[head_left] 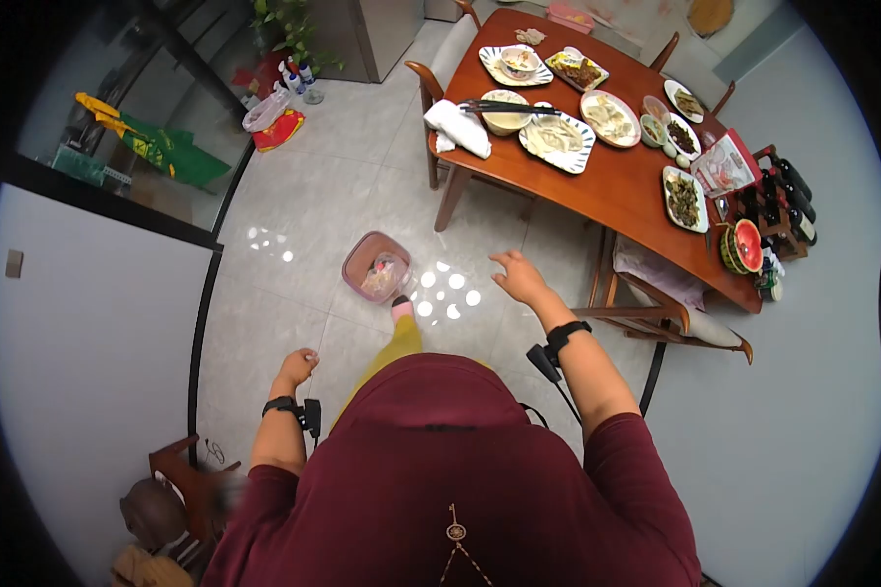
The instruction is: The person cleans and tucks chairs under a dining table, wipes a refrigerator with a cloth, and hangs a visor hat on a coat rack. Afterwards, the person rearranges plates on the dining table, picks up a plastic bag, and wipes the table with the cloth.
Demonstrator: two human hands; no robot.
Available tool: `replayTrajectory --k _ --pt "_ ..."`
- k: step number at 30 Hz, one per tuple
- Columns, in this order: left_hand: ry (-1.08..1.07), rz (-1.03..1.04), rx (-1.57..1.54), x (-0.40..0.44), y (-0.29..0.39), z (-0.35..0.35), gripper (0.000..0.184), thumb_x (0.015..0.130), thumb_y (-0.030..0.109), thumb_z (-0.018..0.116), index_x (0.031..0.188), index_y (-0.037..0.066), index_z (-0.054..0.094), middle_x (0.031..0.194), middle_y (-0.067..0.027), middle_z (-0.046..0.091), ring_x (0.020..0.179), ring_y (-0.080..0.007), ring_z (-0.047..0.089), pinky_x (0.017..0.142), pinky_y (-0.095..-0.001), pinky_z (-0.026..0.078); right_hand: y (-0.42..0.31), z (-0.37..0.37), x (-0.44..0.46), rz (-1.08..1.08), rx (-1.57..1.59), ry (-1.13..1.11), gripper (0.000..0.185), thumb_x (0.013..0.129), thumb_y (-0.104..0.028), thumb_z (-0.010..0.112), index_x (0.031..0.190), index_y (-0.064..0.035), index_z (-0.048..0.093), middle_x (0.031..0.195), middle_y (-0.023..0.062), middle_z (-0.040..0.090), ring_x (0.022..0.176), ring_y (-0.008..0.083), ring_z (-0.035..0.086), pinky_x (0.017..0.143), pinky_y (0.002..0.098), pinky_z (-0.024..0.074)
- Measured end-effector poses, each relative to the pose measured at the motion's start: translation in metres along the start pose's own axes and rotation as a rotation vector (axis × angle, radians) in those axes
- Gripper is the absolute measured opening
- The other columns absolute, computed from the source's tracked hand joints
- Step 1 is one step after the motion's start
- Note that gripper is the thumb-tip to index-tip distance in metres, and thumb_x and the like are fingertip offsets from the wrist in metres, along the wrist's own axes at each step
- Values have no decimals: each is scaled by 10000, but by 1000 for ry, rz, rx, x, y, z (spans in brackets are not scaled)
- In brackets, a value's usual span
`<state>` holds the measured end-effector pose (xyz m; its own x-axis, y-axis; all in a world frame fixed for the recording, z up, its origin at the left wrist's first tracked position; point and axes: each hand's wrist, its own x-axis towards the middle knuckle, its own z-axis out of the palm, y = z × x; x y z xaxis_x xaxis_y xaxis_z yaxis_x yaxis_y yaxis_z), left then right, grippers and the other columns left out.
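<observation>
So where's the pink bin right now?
In the head view, the pink bin stands on the floor, left of centre, just past the person's foot.

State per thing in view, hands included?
Right hand: open, fingers loosely extended, apparently empty
Left hand: partly curled, contents unclear
Bin: open-topped, rubbish inside
White cloth: bunched, on the table edge
Chopsticks: lying across a bowl
Front striped plate: loaded with pale food
Long white plate: loaded with dark food
Dark bottles: lying in a rack

A pink, rounded-square plastic bin (362, 258) stands open-topped ahead of the left hand (298, 365) and leftward of the right hand (522, 279), apart from both; crumpled, translucent plastic (386, 275) lies inside it.
</observation>
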<state>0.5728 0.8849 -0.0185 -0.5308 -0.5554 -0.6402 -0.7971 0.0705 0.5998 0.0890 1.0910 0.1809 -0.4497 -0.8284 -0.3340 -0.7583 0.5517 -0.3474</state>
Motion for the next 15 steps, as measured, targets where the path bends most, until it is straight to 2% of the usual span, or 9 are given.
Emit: replayTrajectory --k 1,5,10,13,15 --pt "-7 -29 -9 4 -6 -3 294 810 258 624 1023 55 621 743 -126 651 577 -206 624 608 -332 501 -12 -9 17 9 -6 25 453 799 -213 615 1234 -140 511 1293 181 429 1123 341 478 942 393 411" --pt "-8 -110 -97 29 -19 -21 279 809 232 626 1017 45 620 734 -118 647 571 -190 623 583 -319 501 -42 -32 85 -33 -96 195 498 787 -210 630 1262 -162 487 1327 175 386 1170 338 444 965 396 403" --pt "12 -53 -115 66 -9 -69 273 810 217 621 1019 42 616 732 -111 642 571 -187 620 585 -313 500 -63 -47 173 9 -179 340 572 774 -201 638 1308 -194 433 1380 163 324 1237 331 367 971 427 380" --pt "19 -41 -104 90 -9 -94 273 812 211 618 1028 43 612 731 -105 638 579 -185 619 594 -313 497 -73 -48 213 26 -248 442 566 774 -205 644 1301 -210 436 1373 185 337 1227 346 374 954 422 395" --pt "28 -39 -113 102 -14 -107 277 813 209 616 1035 44 609 727 -100 636 586 -183 619 598 -314 496 -80 -47 234 63 -255 431 594 782 -210 635 1326 -244 400 1396 170 307 1252 355 341 948 445 394"
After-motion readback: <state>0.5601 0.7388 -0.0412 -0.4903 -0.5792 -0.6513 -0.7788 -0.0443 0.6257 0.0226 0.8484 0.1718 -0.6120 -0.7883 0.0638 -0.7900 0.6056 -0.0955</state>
